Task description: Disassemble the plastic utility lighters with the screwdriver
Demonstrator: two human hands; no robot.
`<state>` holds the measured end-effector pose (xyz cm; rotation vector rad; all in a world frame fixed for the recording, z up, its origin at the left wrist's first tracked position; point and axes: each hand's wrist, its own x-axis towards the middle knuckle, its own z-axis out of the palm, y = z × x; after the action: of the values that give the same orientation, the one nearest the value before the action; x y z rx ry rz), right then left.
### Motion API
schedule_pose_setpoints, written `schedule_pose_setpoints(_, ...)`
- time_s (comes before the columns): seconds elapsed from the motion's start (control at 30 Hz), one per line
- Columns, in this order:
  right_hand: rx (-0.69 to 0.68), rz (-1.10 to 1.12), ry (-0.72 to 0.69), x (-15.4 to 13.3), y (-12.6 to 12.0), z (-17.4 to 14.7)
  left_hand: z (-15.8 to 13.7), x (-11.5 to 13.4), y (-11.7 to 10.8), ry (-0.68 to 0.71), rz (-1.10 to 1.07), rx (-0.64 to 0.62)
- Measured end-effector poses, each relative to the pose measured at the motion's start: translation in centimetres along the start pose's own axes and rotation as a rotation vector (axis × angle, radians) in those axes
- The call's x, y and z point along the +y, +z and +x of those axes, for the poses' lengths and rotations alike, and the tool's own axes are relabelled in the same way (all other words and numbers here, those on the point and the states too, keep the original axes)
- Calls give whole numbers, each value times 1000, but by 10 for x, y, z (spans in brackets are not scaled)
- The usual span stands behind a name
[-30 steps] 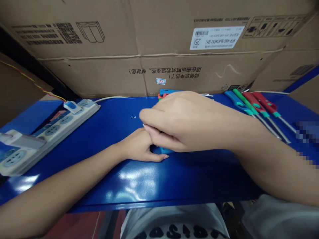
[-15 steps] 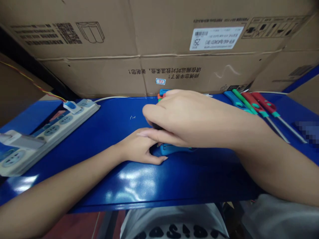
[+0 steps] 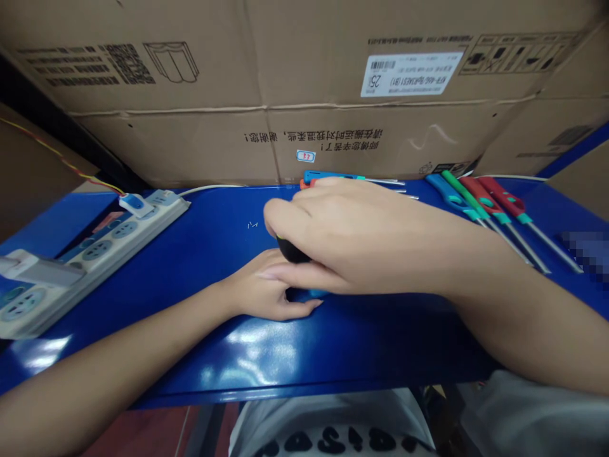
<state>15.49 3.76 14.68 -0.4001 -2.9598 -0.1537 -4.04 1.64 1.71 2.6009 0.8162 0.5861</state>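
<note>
My right hand (image 3: 328, 238) is closed around a screwdriver (image 3: 292, 250), of which only a thick black handle with a yellow edge shows; its tip is hidden. Below it, my left hand (image 3: 271, 285) rests on the blue table, thumb and fingers around a blue long-necked lighter (image 3: 316, 293). Most of that lighter is covered by my right hand. A few tiny screws (image 3: 252, 225) lie on the table beyond my left hand.
Blue, green and red long-necked lighters (image 3: 507, 197) lie at the right, and another blue lighter (image 3: 333, 176) with more beneath it at the back. A power strip (image 3: 99, 251) runs along the left. A cardboard box (image 3: 200, 146) stands behind the blue table (image 3: 361, 343).
My right hand has tilted and come slightly left and down, showing more of the black handle and covering more of the blue lighter. My left hand has stayed nearly still.
</note>
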Motion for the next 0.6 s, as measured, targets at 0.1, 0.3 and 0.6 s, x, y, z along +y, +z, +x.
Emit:
schedule_pose_setpoints(0.1, -23, -1, -8, 0, -1, -1, 0, 0, 0, 8, -21, -12)
schedule_pose_setpoints(0.3, -31, -40, 27, -1, -5, -4, 0, 2, 0, -7, 17, -6)
schedule_pose_setpoints(0.6, -42, -26, 43, 0, -6, -5, -2, 5, 1, -28, 56, -7)
